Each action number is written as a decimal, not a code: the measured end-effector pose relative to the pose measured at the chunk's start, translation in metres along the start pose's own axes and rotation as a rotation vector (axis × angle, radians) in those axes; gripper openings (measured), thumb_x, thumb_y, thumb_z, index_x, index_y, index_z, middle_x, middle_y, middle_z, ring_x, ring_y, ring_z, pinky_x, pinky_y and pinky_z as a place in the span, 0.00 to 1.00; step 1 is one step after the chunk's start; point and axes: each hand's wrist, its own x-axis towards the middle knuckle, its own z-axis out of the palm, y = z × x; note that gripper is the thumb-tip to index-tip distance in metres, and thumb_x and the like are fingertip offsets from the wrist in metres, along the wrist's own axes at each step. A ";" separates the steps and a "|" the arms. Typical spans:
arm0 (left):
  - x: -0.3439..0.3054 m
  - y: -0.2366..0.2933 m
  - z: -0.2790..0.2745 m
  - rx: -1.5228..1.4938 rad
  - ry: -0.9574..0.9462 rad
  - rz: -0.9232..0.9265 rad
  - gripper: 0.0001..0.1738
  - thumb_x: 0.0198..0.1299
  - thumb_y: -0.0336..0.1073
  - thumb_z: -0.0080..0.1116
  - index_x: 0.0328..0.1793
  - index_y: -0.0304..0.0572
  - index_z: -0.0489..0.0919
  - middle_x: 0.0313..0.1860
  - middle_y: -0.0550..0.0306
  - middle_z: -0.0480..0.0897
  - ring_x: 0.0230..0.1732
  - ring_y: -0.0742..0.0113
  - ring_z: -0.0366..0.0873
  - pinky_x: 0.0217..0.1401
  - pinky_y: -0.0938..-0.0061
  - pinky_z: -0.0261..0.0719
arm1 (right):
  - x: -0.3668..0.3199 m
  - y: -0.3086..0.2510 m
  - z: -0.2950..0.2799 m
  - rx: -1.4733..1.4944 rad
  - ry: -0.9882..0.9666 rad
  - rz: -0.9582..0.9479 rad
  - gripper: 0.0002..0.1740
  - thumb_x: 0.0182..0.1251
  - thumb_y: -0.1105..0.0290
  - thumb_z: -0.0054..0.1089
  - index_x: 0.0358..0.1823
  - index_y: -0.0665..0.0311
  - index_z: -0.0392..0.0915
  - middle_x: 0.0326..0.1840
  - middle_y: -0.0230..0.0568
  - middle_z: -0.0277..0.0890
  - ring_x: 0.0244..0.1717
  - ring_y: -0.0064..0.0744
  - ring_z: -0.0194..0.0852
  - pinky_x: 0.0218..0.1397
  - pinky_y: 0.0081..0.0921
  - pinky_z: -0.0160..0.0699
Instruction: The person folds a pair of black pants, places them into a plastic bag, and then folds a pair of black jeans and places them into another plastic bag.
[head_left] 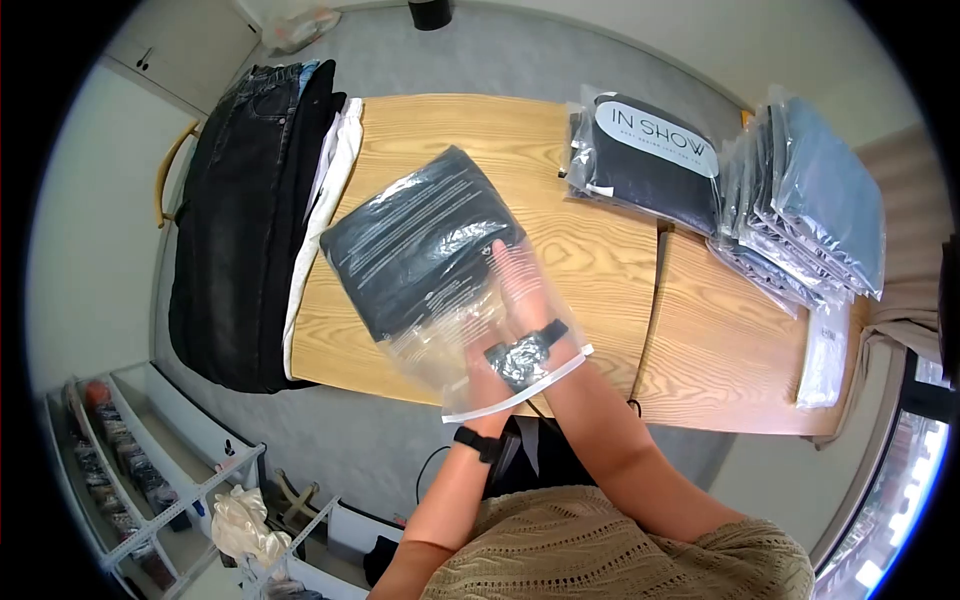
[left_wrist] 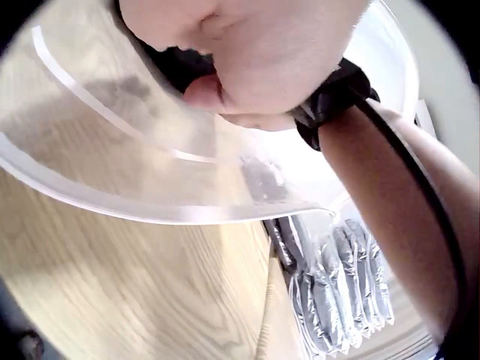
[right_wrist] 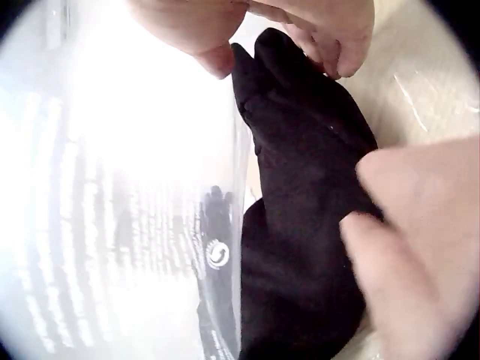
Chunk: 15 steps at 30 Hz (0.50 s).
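Note:
A folded black garment (head_left: 425, 245) lies inside a clear printed zip bag (head_left: 430, 355) over the table. Both hands reach into the bag through its mouth, which has a white zip edge. My left hand (head_left: 487, 365) is near the opening and shows through the plastic, gripping the garment's near end. My right hand (head_left: 518, 285) is deeper in, its index finger extended along the garment's edge. In the right wrist view, fingers hold the end of the black cloth (right_wrist: 307, 172) from two sides, with the printed plastic beside it.
Stacked trousers (head_left: 240, 220) lie at the table's left end. At the back right sit a bagged dark garment (head_left: 650, 170) with an IN SHOW label and a pile of bagged clothes (head_left: 820, 200). Flat plastic bags (head_left: 825, 355) lie near the right edge. A seam divides the wooden table (head_left: 590, 260).

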 end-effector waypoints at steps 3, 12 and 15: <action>-0.009 -0.053 0.013 -0.266 -0.223 -0.327 0.29 0.60 0.52 0.57 0.54 0.34 0.71 0.50 0.50 0.73 0.51 0.60 0.72 0.57 0.65 0.69 | -0.001 -0.021 0.016 -0.536 0.136 0.013 0.36 0.68 0.43 0.49 0.59 0.72 0.69 0.56 0.56 0.73 0.58 0.48 0.71 0.59 0.37 0.68; -0.012 -0.027 0.005 0.707 -0.598 -0.149 0.39 0.58 0.48 0.51 0.74 0.39 0.57 0.74 0.35 0.52 0.76 0.31 0.35 0.71 0.32 0.32 | 0.068 0.041 -0.014 -0.822 -0.031 0.445 0.36 0.73 0.44 0.35 0.58 0.76 0.66 0.46 0.65 0.76 0.45 0.66 0.75 0.51 0.52 0.71; -0.015 -0.038 0.009 0.766 -0.681 -0.140 0.38 0.60 0.52 0.48 0.73 0.42 0.59 0.74 0.35 0.52 0.76 0.31 0.35 0.70 0.30 0.33 | 0.046 0.025 0.002 -0.601 0.007 0.251 0.30 0.72 0.49 0.45 0.58 0.71 0.66 0.45 0.64 0.76 0.41 0.63 0.77 0.45 0.49 0.73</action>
